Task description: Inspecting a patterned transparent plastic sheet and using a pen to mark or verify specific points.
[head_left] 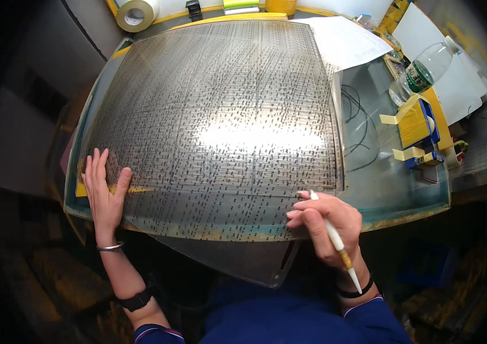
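Note:
A large transparent film sheet (215, 92) covered in rows of small black marks lies over the glass-topped table (381, 189). My left hand (104, 192) rests flat on its near left corner, fingers stretched and thumb apart. Over the near right part of the sheet, my right hand (329, 223) is closed on a slim white pen-like tool (335, 238) with a brownish band. The tool's tapered end points back toward my wrist; its other end sits by my fingertips, and I cannot tell whether it touches the film. Bright glare hides some marks mid-sheet.
Tape dispensers (418, 123) in yellow and blue stand at the right, near a clear bottle (424, 69). Thin dark wire (364, 123) curls beside the film. White paper (349, 43) lies behind, with a tape roll (136, 14) far left. A dark sheet (238, 261) juts below the front edge.

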Action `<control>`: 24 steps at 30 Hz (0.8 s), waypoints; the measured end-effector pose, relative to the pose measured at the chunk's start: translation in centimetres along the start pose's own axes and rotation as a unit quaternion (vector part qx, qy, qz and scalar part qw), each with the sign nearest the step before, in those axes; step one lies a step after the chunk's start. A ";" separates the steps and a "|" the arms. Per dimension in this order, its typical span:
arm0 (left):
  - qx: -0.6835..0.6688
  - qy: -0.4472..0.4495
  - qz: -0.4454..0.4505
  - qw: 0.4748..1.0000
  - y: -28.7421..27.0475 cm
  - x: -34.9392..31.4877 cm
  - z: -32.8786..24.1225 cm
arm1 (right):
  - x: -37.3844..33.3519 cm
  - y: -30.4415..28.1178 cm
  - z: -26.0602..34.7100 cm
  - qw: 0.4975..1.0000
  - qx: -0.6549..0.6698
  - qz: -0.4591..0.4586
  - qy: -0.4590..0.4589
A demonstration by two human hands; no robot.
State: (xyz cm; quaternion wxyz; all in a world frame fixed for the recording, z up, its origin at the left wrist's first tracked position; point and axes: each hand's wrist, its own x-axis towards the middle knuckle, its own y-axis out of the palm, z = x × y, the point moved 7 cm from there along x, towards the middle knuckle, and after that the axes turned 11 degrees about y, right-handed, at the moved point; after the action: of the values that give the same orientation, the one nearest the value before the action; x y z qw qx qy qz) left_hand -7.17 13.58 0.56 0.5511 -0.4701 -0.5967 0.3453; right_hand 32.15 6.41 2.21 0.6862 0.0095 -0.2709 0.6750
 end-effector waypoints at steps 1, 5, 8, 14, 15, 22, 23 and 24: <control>0.005 0.001 0.016 1.000 0.2 0.0 0.0 | -0.1 -0.1 -0.2 1.000 0.018 -0.014 0.007; -0.015 0.006 -0.006 1.000 0.1 0.1 0.2 | 0.5 -0.9 0.8 0.999 -0.009 -0.040 -0.008; -0.007 0.005 -0.007 1.000 0.1 0.0 0.0 | 1.2 -0.6 0.2 0.997 0.009 0.038 0.061; -0.001 0.004 -0.009 1.000 0.0 0.1 -0.1 | 1.2 0.3 -1.0 0.984 0.032 0.074 0.161; -0.002 0.003 -0.009 1.000 0.0 0.1 -0.1 | 1.2 0.3 -0.9 0.984 0.028 0.073 0.161; -0.006 0.008 -0.010 1.000 0.3 0.1 0.3 | 1.2 0.6 -1.1 0.989 0.004 0.047 0.137; -0.005 0.010 -0.010 1.000 0.3 0.1 0.3 | 1.3 0.5 -1.1 0.989 0.005 0.045 0.138; -0.004 0.008 -0.009 1.000 0.3 0.1 0.2 | 1.3 0.6 -1.0 0.989 0.007 0.053 0.139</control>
State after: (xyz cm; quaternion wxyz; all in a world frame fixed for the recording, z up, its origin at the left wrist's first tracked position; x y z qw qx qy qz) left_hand -7.36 13.78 0.31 0.5567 -0.4701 -0.5979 0.3342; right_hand 31.92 8.05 1.62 0.6800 -0.0942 -0.1688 0.7073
